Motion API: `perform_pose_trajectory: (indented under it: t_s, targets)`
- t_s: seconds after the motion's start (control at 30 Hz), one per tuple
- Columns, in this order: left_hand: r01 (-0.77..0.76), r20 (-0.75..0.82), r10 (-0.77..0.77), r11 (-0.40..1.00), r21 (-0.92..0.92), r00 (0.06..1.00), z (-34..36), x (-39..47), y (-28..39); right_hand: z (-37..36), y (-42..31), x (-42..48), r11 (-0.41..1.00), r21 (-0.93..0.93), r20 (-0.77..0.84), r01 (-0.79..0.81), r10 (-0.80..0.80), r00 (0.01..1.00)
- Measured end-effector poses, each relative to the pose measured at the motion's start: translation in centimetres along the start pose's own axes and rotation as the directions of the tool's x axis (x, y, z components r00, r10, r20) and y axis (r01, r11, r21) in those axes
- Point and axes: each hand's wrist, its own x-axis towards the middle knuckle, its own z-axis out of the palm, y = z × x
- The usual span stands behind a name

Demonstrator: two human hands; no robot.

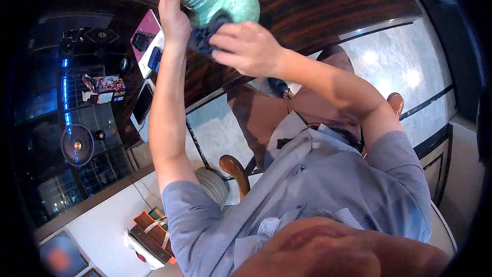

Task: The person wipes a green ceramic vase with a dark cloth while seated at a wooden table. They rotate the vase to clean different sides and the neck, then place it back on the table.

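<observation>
A pale green, glossy gourd-shaped vessel (pixel 240 2), apparently ceramic, is held over the table in my left hand (pixel 173 11). My left thumb lies along its narrower end, and some of the fingers are hidden behind it. My right hand (pixel 250 48) pinches a dark patterned cloth (pixel 201 40), slightly blurred. Part of the cloth lies against the lower side of the vessel. The vessel is tilted, its rounder end pointing right.
The dark striped wooden table (pixel 326 4) spans the top. Left of my forearm are a smartphone (pixel 154 59), a dark-screened device (pixel 143 104), a pink-covered item (pixel 148 27) and a printed box (pixel 109 88). A round fan (pixel 77 145) stands farther left. Chair armrests (pixel 234 171) flank me.
</observation>
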Motion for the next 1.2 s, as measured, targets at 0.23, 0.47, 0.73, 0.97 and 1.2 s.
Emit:
perform_pose_trajectory:
  t_s: [0.23,0.47,0.73,0.97,1.2]
  targets:
    - [-0.019,-0.115,-0.005,0.979,-0.205,0.993,2.6,-0.1,1.3,-0.8,3.0,0.3,0.912,0.103,-0.251,-0.398,0.411,0.876]
    - [0.0,-0.154,0.007,0.999,0.046,0.988,1.2,0.1,-0.1,1.6,10.5,0.9,0.529,0.414,-0.051,-0.74,0.826,0.562]
    - [0.04,-0.145,-0.032,0.998,0.048,0.989,1.6,-0.5,0.0,-0.6,0.2,-1.9,0.796,0.085,-0.264,-0.599,0.598,0.757]
    - [-0.009,-0.095,0.012,1.0,0.03,0.995,1.4,-0.4,0.3,-0.6,-2.0,-4.0,0.911,0.045,-0.088,-0.409,0.411,0.907]
    - [0.017,-0.123,-0.009,0.998,0.067,0.992,1.5,-0.3,0.3,-3.9,2.3,-3.8,0.823,0.1,-0.102,-0.559,0.568,0.817]
